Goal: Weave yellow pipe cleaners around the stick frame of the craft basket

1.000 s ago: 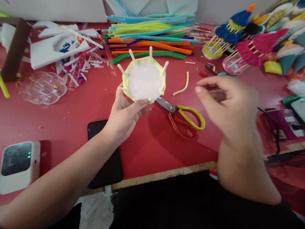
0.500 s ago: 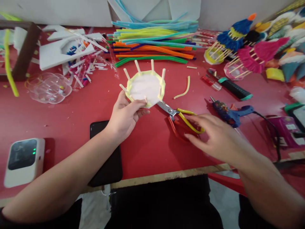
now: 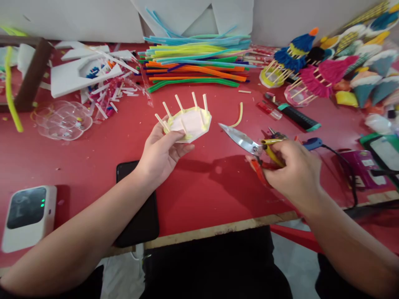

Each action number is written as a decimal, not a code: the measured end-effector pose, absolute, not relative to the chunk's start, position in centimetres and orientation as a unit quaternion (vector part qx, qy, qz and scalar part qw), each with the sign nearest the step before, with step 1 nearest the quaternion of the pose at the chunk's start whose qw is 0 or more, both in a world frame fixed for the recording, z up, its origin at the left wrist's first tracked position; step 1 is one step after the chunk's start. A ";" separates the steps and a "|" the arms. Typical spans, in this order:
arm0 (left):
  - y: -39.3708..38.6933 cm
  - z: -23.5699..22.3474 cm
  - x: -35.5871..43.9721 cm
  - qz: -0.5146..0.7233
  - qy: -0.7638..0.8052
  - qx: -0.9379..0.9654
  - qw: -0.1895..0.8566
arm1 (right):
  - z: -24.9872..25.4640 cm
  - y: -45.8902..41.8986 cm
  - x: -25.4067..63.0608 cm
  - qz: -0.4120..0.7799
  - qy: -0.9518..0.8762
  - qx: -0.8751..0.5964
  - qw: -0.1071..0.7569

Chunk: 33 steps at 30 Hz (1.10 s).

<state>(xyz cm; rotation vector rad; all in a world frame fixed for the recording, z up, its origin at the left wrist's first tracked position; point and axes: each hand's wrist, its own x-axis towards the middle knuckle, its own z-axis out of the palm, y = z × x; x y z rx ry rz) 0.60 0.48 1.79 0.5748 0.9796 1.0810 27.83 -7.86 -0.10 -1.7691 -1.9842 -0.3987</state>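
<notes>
Between the thumb and fingers of my left hand is a white polygonal base, tilted above the table. Yellow pipe cleaner runs along its rim, and several short wooden sticks stand up from it. My right hand is wrapped round the yellow and red handles of a pair of scissors, lifted off the table. Their blades point left toward the base, apart from it. A short piece of yellow pipe cleaner lies behind the blades. Partly hidden behind my right hand is a blue glue gun.
Coloured pipe cleaners lie in a bundle at the back. A black phone and a white device sit at left, near a clear plastic tray. A box cutter and finished stick figures are at right.
My right hand has closed round the scissors' handles and raised them off the table, moving them right. My left hand has tilted the base flatter to my view.
</notes>
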 end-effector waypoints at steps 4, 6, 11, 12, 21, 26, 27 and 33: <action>0.4 1.8 0.6 0.505 0.422 0.253 0.709 | 0.6 -8.6 27.4 -0.161 -0.735 -0.622 0.216; 0.4 1.7 0.6 0.508 0.412 0.263 0.709 | 0.7 -8.5 27.1 -0.150 -0.738 -0.622 0.214; 0.4 1.5 0.6 0.499 0.388 0.263 0.729 | 0.3 -7.6 25.9 -0.169 -0.726 -0.620 0.244; 0.4 1.5 0.6 0.498 0.382 0.260 0.734 | 0.1 -7.3 25.6 -0.171 -0.723 -0.622 0.248; 0.3 2.0 0.9 0.505 0.371 0.224 0.746 | -2.1 -5.9 25.6 -0.220 -0.693 -0.620 0.296; 0.1 2.1 0.9 0.504 0.393 0.211 0.739 | -2.3 -5.8 25.9 -0.218 -0.687 -0.625 0.298; 0.1 2.1 0.9 0.503 0.392 0.211 0.741 | -2.3 -5.8 25.9 -0.217 -0.686 -0.626 0.300; 0.2 2.0 0.8 0.493 0.371 0.206 0.760 | -1.8 -5.7 25.6 -0.218 -0.708 -0.601 0.299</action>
